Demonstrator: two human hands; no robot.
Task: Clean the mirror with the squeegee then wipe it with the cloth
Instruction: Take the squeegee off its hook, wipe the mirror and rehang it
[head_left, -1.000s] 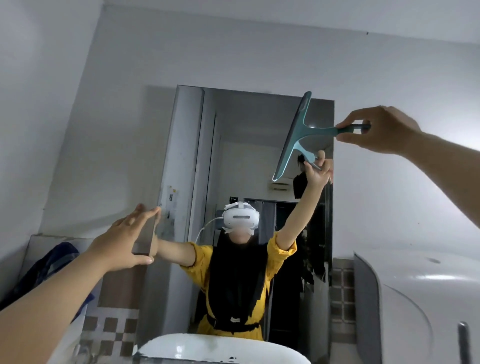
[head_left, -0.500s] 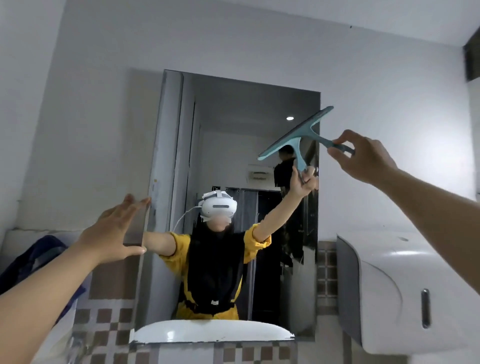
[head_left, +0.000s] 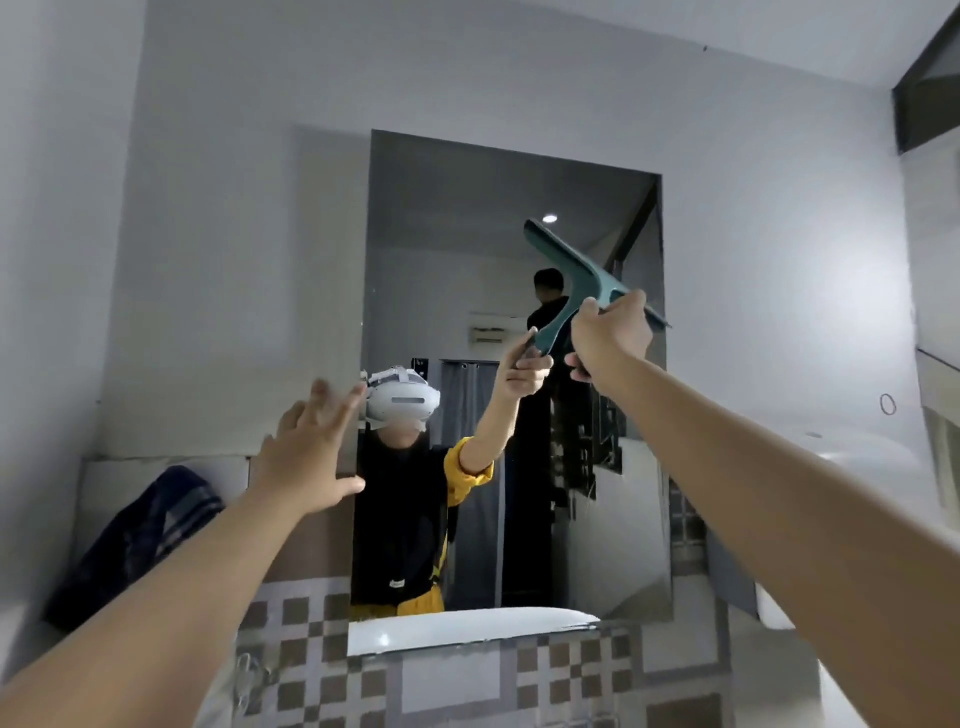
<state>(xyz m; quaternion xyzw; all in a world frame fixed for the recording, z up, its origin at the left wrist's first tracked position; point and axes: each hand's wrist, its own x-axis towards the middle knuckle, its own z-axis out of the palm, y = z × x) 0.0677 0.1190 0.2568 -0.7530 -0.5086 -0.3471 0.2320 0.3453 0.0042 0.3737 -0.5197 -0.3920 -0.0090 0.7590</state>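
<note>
A tall rectangular mirror (head_left: 457, 218) hangs on the white wall straight ahead. My right hand (head_left: 610, 338) grips the handle of a teal squeegee (head_left: 566, 265), whose blade slants from upper left to lower right over the mirror's right half. My left hand (head_left: 311, 452) is spread open, fingers apart, at the mirror's left edge, holding nothing. A dark blue checked cloth (head_left: 140, 540) lies draped on the ledge at the left, below my left hand. The mirror reflects a person in a yellow and black top with a raised arm.
A white basin rim (head_left: 467, 629) shows at the mirror's bottom edge, above brown and white checked tiles (head_left: 545, 670). A white dispenser (head_left: 852, 467) is mounted on the wall at the right, partly behind my right forearm. A dark window frame (head_left: 930, 93) sits at the top right.
My right hand has swung the squeegee down and left, from beyond the mirror's upper right corner onto its right half, and the blade has turned. My left hand stays at the left edge.
</note>
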